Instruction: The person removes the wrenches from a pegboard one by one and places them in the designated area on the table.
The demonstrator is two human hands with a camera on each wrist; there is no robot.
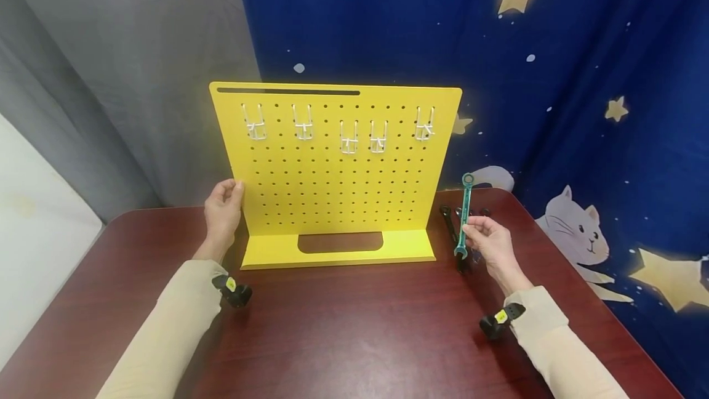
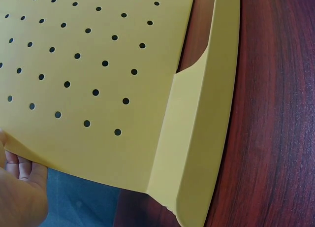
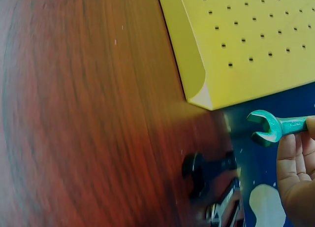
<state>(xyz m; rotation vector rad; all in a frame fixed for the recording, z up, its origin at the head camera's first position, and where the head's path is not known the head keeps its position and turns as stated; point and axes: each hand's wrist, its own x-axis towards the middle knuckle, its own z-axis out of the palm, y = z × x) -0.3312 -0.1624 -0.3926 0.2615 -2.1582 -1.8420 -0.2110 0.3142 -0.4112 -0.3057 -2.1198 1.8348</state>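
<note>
A yellow pegboard (image 1: pixel 338 183) stands upright on its base, several white wire hooks (image 1: pixel 303 123) set in its upper rows. My left hand (image 1: pixel 223 211) grips the board's left edge; in the left wrist view that hand (image 2: pixel 22 192) has its fingers partly behind the edge. Right of the board, my right hand (image 1: pixel 492 245) pinches a green combination wrench (image 1: pixel 466 205) between thumb and fingers. The wrench is held nearly upright, ring end on top. Its open-end jaw points down, and in the right wrist view the green wrench (image 3: pixel 275 127) shows that forked end beyond the fingertips.
More wrenches, one of them black (image 1: pixel 447 220), lie on the dark red table (image 1: pixel 354 325) behind and below the right hand. A blue star-patterned curtain (image 1: pixel 388 23) and a grey curtain (image 1: pixel 127 79) hang behind the table.
</note>
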